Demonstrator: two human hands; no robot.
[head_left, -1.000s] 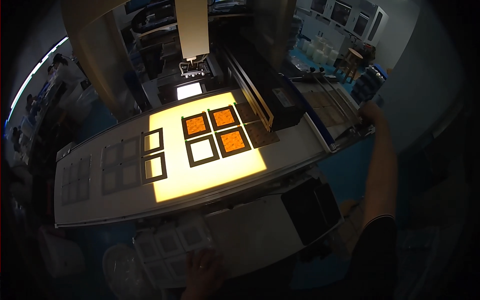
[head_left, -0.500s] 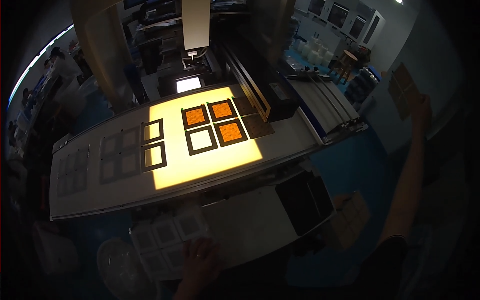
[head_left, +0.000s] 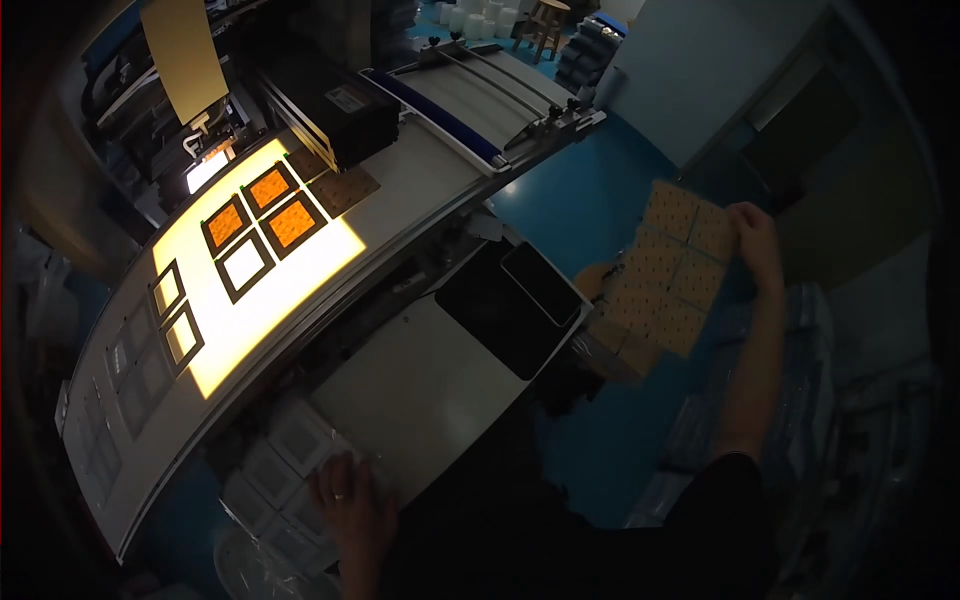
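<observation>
My right hand [head_left: 757,248] is closed on the right edge of a tan patterned sheet [head_left: 672,258] marked into several squares. It holds the sheet out at the right, above the blue floor and in front of a cardboard box. At the lower left my left hand [head_left: 352,505], with a ring on one finger, lies with fingers apart on pale sheets [head_left: 268,470] bearing framed squares. On the lit worktable [head_left: 215,365] lie dark square frames [head_left: 250,288]; three of them show orange patterned squares [head_left: 296,223], others are pale inside.
A black machine head [head_left: 345,115] hangs over the table's far side, beside a roller conveyor [head_left: 470,100]. Nearer me stands a pale side table [head_left: 405,390] with a black panel [head_left: 505,300]. A wooden stool [head_left: 545,25] stands far off; wrapped stacks [head_left: 800,350] sit at the right.
The view has swung to the right. My right hand has brought the tan sheet lower and nearer, and more of its patterned face shows. My left hand remains at the pale sheets.
</observation>
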